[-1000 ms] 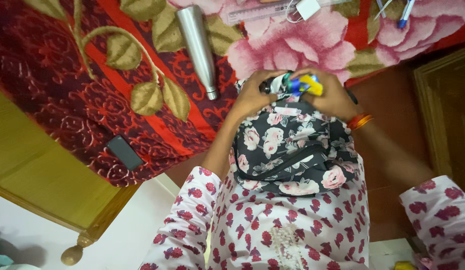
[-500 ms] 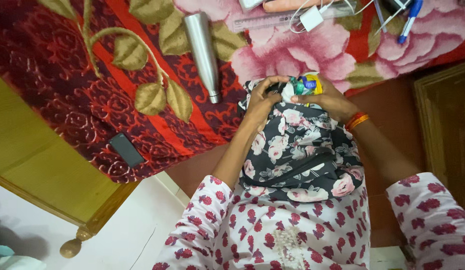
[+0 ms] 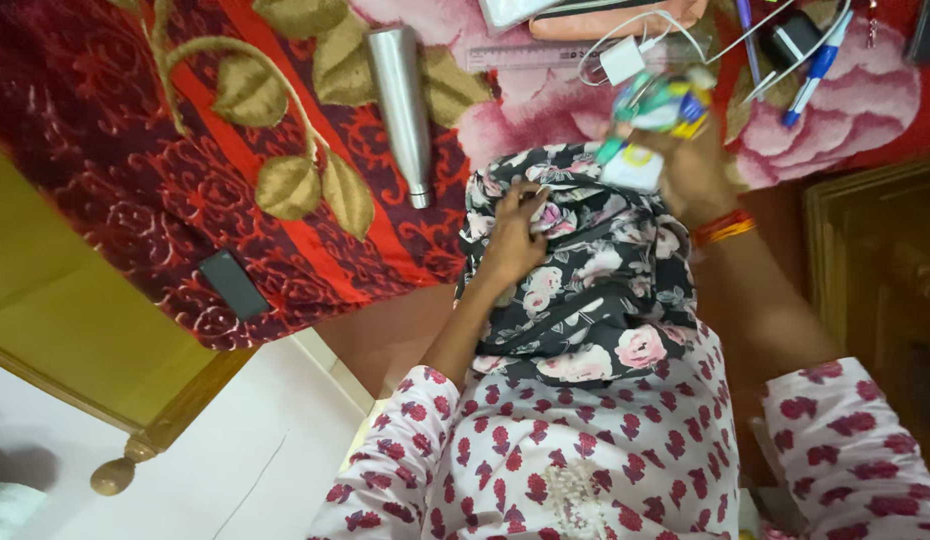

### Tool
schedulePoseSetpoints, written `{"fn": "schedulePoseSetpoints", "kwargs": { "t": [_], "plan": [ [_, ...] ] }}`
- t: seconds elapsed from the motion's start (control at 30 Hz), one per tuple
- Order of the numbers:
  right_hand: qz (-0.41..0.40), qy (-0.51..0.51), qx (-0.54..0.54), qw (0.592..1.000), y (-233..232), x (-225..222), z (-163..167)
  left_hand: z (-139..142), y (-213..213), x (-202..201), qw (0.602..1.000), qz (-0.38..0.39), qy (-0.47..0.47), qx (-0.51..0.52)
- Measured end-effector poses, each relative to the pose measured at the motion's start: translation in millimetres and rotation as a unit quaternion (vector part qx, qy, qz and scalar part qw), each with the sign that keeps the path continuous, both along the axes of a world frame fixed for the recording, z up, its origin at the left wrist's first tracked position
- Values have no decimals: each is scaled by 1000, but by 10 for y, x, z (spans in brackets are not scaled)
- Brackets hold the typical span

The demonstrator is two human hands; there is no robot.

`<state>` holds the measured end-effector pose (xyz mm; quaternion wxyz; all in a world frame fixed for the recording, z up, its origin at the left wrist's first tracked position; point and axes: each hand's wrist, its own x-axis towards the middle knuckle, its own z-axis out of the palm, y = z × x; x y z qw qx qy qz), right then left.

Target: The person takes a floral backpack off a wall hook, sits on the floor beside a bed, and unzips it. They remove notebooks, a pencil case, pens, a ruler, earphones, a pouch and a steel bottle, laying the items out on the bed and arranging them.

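My left hand point(image 3: 512, 237) grips the floral bag point(image 3: 585, 290) mouth; right hand point(image 3: 685, 165) clutches a blurred, probably colourful packet point(image 3: 653, 110). Next calls for steady aim.

Bed covered with a red and maroon blanket point(image 3: 135, 150), big pink flowers and olive leaves printed on it. Yellow-green sheet point(image 3: 55, 320) shows beyond the blanket's edge. Wooden bed frame point(image 3: 175, 415) with a round knob foot point(image 3: 112, 476). White floor point(image 3: 245, 470) below. Dark carved wooden furniture point(image 3: 875, 290) on the right. Soft, even indoor light, no window in view.
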<state>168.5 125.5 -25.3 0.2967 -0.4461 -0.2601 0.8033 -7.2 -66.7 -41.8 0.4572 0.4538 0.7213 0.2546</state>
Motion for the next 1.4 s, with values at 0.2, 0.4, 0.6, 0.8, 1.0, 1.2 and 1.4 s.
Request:
{"fn": "schedulePoseSetpoints", "kwargs": {
  "t": [0.2, 0.4, 0.6, 0.8, 1.0, 1.2, 1.4],
  "plan": [
    [157, -206, 376, 890, 338, 25, -336, 86, -10, 124, 999, 2, 29, -13],
    [374, -479, 461, 646, -37, -185, -770, 125, 130, 11, 994, -30, 94, -47],
    [436, -464, 420, 647, 64, -236, -725, 72, 274, -89, 991, -85, 95, -50],
    [261, -410, 424, 764, 9, -118, -74, 122, 441, -209, 993, -79, 73, -40],
    [326, -242, 563, 720, -684, -389, -343, 212, 625, -261, 994, -83, 47, -56],
    [562, -461, 374, 576, -838, -550, -931, 317, 521, -83, 973, -104, 164, -120],
    [558, -465, 378, 574, -992, -369, -936, 248, 451, -18, 937, -128, 308, -106]
  ]
}}
